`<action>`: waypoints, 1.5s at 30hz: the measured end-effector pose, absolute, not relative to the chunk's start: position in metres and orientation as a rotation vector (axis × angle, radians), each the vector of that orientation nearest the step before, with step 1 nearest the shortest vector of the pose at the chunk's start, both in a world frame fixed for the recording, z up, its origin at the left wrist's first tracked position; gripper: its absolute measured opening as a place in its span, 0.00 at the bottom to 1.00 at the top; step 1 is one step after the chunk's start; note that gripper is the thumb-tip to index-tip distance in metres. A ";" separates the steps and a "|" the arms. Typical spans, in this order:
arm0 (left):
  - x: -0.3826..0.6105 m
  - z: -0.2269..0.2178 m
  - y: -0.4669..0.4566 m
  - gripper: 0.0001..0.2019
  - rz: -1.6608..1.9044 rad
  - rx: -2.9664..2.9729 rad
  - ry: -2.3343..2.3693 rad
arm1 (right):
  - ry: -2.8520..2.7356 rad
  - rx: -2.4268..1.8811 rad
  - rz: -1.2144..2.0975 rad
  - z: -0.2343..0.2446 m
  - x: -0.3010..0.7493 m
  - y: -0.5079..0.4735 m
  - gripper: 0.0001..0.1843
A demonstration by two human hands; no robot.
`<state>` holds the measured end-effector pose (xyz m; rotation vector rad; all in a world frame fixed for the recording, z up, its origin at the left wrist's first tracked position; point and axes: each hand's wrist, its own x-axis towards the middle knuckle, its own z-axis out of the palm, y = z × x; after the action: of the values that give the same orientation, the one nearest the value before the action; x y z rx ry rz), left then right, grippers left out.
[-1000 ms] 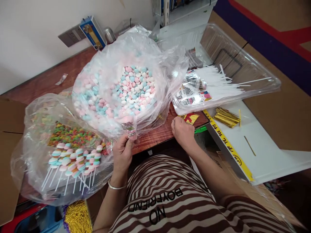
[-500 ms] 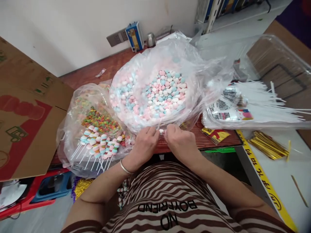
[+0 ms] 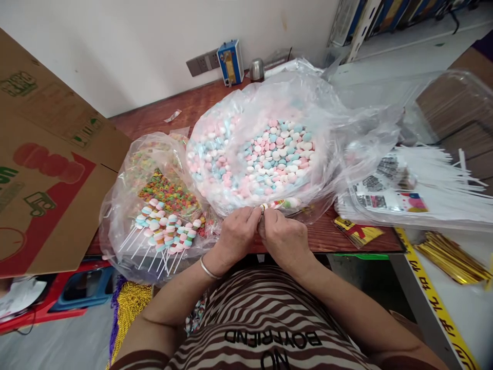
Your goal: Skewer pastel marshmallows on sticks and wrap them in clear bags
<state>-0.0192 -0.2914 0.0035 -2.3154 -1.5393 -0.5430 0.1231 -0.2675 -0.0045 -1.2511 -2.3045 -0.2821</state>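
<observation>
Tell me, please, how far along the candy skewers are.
Done: a pile of finished candy skewers lies in the smaller bag. In hand: the left hand and right hand pinch one skewer bearing candies. Left: the big bag holds many loose pastel candies, and many white sticks lie beside it.

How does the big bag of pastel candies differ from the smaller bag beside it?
The large clear plastic bag of pink, blue and white candies is bigger, holding loose sweets only; the smaller clear plastic bag holds multicoloured candies plus candy-threaded white sticks. Both are transparent.

Small candy-packing workshop, bulk sweets bags (image 3: pixel 269 149), stick bundles (image 3: pixel 435 174), cardboard cartons (image 3: pixel 46 180)
</observation>
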 end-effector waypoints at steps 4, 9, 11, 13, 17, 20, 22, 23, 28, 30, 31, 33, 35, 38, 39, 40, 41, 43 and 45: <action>-0.020 -0.002 -0.292 0.11 -0.694 -2.288 -1.500 | -2.295 -1.204 -0.246 -0.006 0.124 -0.267 0.08; -0.023 -0.009 -0.293 0.14 -0.792 -2.284 -1.485 | -2.284 -1.110 -0.261 -0.006 0.124 -0.267 0.07; -0.024 -0.010 -0.292 0.13 -0.900 -2.260 -1.547 | -2.257 -1.104 -0.263 -0.007 0.124 -0.266 0.09; -0.022 -0.009 -0.292 0.11 -1.110 -2.228 -1.709 | -2.205 -1.115 -0.250 -0.009 0.124 -0.265 0.11; -0.013 -0.004 -0.288 0.05 -1.961 -1.951 -2.327 | -2.048 -1.085 -0.156 -0.015 0.122 -0.259 0.13; -0.005 0.000 -0.283 0.09 -2.881 -1.456 -2.521 | -1.938 -1.051 0.119 -0.022 0.121 -0.253 0.09; 0.000 0.002 -0.279 0.13 -3.374 -1.088 -2.430 | -1.852 -1.027 0.377 -0.026 0.121 -0.248 0.06; 0.002 0.003 -0.278 0.14 -3.545 -0.922 -2.385 | -1.813 -1.004 0.520 -0.027 0.121 -0.246 0.06; 0.007 0.008 -0.273 0.09 -3.916 -0.431 -2.274 | -1.626 -0.884 1.133 -0.031 0.122 -0.238 0.07; 0.007 0.011 -0.273 0.08 -3.952 -0.347 -2.256 | -1.574 -0.870 1.212 -0.030 0.124 -0.236 0.06; 0.007 0.012 -0.273 0.08 -3.960 -0.314 -2.253 | -1.559 -0.856 1.247 -0.028 0.125 -0.236 0.06; 0.007 0.015 -0.274 0.07 -3.968 -0.254 -2.253 | -1.551 -0.803 1.312 -0.025 0.126 -0.237 0.12; 0.007 0.015 -0.274 0.07 -3.956 -0.185 -2.270 | -1.576 -0.747 1.314 -0.021 0.127 -0.239 0.16; 0.008 0.014 -0.274 0.06 -3.940 -0.141 -2.277 | -1.621 -0.739 1.193 -0.017 0.127 -0.242 0.13; 0.008 0.013 -0.274 0.06 -3.942 -0.150 -2.263 | -1.630 -0.752 1.148 -0.016 0.127 -0.243 0.11; 0.008 0.013 -0.274 0.07 -3.946 -0.169 -2.244 | -1.635 -0.761 1.108 -0.016 0.127 -0.243 0.09; 0.008 0.012 -0.274 0.07 -3.946 -0.191 -2.234 | -1.639 -0.761 1.074 -0.017 0.127 -0.242 0.07; 0.007 0.012 -0.273 0.09 -3.922 -0.229 -2.264 | -1.653 -0.726 1.027 -0.018 0.127 -0.240 0.07; 0.007 0.013 -0.274 0.09 -3.865 -0.260 -2.347 | -1.674 -0.687 0.989 -0.018 0.128 -0.238 0.08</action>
<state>0.0072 -0.2737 0.0128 -0.2596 -2.3473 -3.8647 0.1280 -0.2381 -0.0178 -0.6865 -1.6735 0.9885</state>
